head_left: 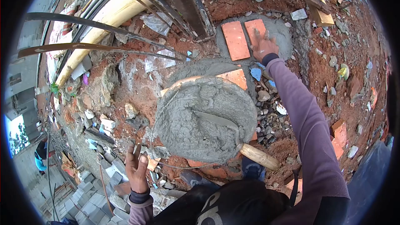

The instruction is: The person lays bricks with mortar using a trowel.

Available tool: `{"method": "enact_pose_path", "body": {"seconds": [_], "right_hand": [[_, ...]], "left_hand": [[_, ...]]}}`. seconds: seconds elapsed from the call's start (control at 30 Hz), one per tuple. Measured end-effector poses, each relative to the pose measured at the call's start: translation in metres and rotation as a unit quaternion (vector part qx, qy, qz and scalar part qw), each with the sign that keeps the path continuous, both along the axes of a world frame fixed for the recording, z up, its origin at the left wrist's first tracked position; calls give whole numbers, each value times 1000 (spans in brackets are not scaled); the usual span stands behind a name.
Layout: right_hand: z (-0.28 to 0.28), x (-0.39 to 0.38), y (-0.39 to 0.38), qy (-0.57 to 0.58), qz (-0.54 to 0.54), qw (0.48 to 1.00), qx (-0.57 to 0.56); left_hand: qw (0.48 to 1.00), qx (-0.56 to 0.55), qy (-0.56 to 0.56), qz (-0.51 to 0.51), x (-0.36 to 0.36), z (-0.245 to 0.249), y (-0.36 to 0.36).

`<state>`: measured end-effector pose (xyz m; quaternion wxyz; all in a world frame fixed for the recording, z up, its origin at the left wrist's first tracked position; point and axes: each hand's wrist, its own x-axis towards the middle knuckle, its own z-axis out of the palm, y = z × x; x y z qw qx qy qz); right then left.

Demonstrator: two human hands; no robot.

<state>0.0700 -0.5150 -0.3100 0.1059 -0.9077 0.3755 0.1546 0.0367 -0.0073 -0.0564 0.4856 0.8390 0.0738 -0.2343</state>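
My right hand (265,46) rests on a red brick (255,29) with its fingers spread over the lower right part. Grey wet mortar (284,45) lies beneath and around that brick. A second red brick (235,41) is set beside it on the left, a narrow gap between them. Lower down, a round pan heaped with wet mortar (179,129) holds a trowel (216,119), its blade lying in the mix and its wooden handle (259,156) sticking out over the rim. My left hand (137,170) is raised left of the pan, fingers apart, holding nothing.
A rusty steel column (183,4) and several bent reinforcing bars (104,25) stand at the upper left. Bamboo poles (96,39) lie behind them. A timber piece (318,6) is at the upper right. Rubble and gravel surround the pan; another person (41,156) is far left.
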Motion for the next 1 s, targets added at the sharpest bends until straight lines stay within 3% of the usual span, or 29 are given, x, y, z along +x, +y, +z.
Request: {"method": "enact_pose_path", "body": {"seconds": [0.13, 0.27, 0.37, 0.5, 0.63, 0.77, 0.83, 0.87, 0.9, 0.97, 1.0], "right_hand": [[-3, -4, 0, 15, -2, 1000, 24], [7, -15, 10, 1, 15, 1000, -23], [4, -2, -8, 28, 9, 999, 35], [-4, -19, -7, -103, 42, 993, -33], [13, -13, -18, -89, -11, 994, 54], [-32, -23, -75, -318, -144, 890, 293], [-21, -35, -92, -372, -200, 826, 373], [36, -49, -67, -391, -233, 773, 442], [23, -67, -78, -424, -224, 769, 421], [70, -97, -46, -503, -296, 602, 545], [63, -120, -51, -527, -305, 542, 580]], "left_hand": [[999, -13, 12, 32, -3, 2, 4], [999, -14, 0, 29, -2, 1, 2], [1000, 4, 3, 6, -4, -1, 4], [1000, 5, -8, 9, -2, 8, 1], [1000, 1, -25, -3, -1, 6, 6], [998, 0, -60, -25, 11, 15, 10], [993, 17, -100, -55, 22, 24, 12], [990, -6, -123, -65, 26, 33, 3], [986, -29, -147, -76, 31, 42, -8], [976, -54, -166, -127, 39, 47, -21], [971, -53, -162, -165, 41, 51, -32]]}}
